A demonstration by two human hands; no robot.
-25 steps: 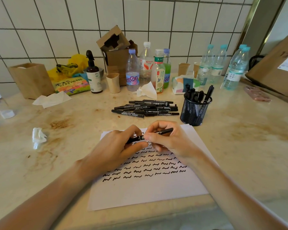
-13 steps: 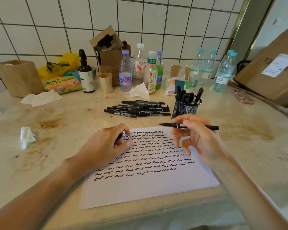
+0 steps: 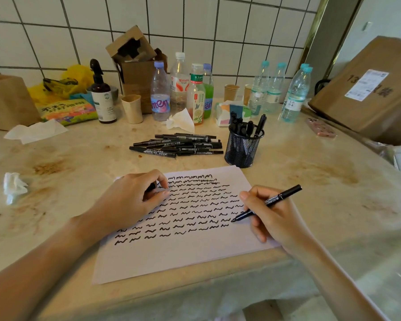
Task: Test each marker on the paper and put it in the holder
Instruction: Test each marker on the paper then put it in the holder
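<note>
A white paper (image 3: 171, 258) covered in rows of black squiggles lies at the table's near edge. My right hand (image 3: 272, 216) grips an uncapped black marker (image 3: 269, 202), its tip touching the paper at the right end of a squiggle row. My left hand (image 3: 130, 200) rests on the paper's left part, its curled fingers holding the marker's black cap (image 3: 151, 187), mostly hidden. A pile of several black markers (image 3: 178, 144) lies behind the paper. The black mesh holder (image 3: 243, 147) stands right of the pile with several markers in it.
Bottles (image 3: 196, 93), paper cups (image 3: 132, 108), a spray bottle (image 3: 101, 93), cardboard boxes (image 3: 137, 66) and a tissue pack (image 3: 229, 110) line the tiled wall. Crumpled tissues (image 3: 14, 185) lie at the left. A large carton (image 3: 370, 89) and a pink phone (image 3: 321, 128) sit at the right.
My hands pulled the cap off the marker. My right hand turned the marker and brought its tip down onto the paper; my left hand stayed on the paper with the cap.
</note>
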